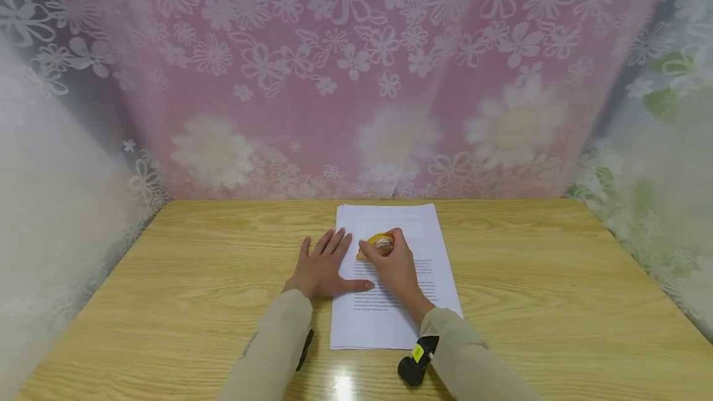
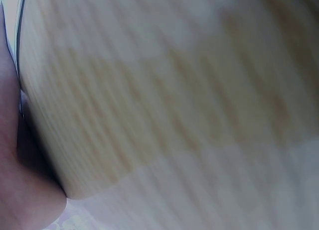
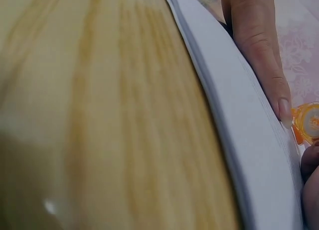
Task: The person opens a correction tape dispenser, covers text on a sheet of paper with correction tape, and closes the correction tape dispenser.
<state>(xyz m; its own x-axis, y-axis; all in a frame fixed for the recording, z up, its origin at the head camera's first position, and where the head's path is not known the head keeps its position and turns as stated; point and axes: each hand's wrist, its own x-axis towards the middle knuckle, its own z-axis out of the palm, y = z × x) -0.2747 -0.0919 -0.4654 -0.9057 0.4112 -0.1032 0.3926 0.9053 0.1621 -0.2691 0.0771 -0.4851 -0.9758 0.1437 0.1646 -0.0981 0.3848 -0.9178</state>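
My left hand (image 1: pixel 323 271) lies spread over the left edge of a stack of printed sheets (image 1: pixel 395 333), fingers straight and thumb pointing right across the text. In my right hand (image 1: pixel 401 268) is an orange see-through correction tape (image 1: pixel 383 242), pinched between thumb and fingers above the upper lines of print. Its round reel (image 3: pixel 314 121) shows at the edge of the right wrist view, near a thumb of the left hand (image 3: pixel 261 56). The fingers hide the tool's tip. Only part of the left hand (image 2: pixel 30 195) enters the left wrist view.
The sheets lie on a wood-grain table (image 1: pixel 557 283). A pink flowered curtain (image 1: pixel 334 110) hangs behind the table's far edge, with pale flowered sheeting (image 1: pixel 61 203) along the sides. A black wrist camera (image 1: pixel 414 364) sits at the right sleeve.
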